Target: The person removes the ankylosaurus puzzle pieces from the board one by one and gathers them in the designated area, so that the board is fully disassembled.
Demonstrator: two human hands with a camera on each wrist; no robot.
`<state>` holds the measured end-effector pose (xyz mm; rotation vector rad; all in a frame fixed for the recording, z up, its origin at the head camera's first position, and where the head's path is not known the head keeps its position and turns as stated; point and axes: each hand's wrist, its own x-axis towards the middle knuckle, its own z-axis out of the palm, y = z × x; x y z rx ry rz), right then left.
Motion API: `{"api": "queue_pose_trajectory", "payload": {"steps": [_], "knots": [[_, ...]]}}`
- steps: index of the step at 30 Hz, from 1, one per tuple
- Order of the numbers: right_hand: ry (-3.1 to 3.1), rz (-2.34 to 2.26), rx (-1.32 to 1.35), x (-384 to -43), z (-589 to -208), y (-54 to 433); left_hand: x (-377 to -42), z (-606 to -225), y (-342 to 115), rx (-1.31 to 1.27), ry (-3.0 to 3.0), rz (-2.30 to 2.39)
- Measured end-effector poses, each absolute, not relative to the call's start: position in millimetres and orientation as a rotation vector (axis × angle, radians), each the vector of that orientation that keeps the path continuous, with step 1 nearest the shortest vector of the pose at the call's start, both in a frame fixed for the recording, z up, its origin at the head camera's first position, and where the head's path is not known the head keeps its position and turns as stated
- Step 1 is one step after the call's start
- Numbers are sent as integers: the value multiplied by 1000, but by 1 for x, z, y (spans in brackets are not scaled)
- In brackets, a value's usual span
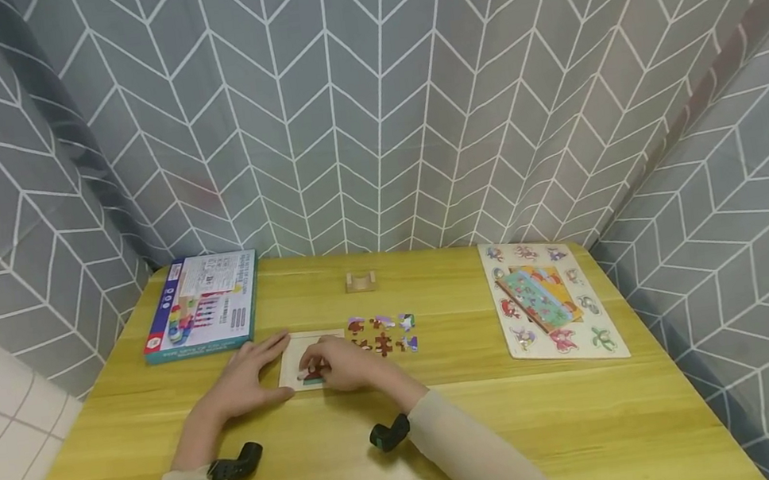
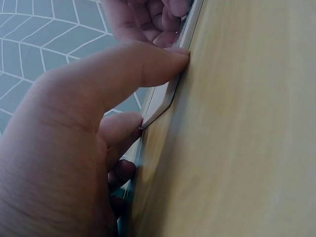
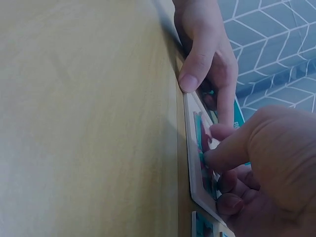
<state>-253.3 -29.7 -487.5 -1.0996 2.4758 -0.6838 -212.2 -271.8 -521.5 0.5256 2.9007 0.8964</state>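
Observation:
A small pale jigsaw tray (image 1: 287,372) lies flat on the table in front of me. My left hand (image 1: 249,378) grips its left side, thumb at the near corner and index finger at the far corner. Over the tray, my right hand (image 1: 344,363) has its fingers curled down, pinching a jigsaw piece against the tray floor. Red and green printed pieces (image 3: 199,136) show in the tray beneath those fingers, which partly cover them. Just right of the tray, several loose jigsaw pieces (image 1: 383,344) are spread on the table, mostly brown-red and purple.
A flat boxed toy set (image 1: 219,304) lies at the back left. Near the back edge stands a small wooden bracket (image 1: 360,281). On the right, a picture board (image 1: 601,337) carries an orange card and a green puzzle (image 1: 536,300). Patterned curtains (image 1: 369,114) hang around the table.

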Motion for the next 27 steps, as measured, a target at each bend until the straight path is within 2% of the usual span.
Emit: {"api": "queue_pose_trajectory", "payload": {"steps": [17,27], "knots": [[2399,-886,-1166,-257,-498,-16,-212,-522,-271,506,2880,904],[2425,-804,-1197,-258,-494,-22,-212,-521,-272,524,2884,901]]}}
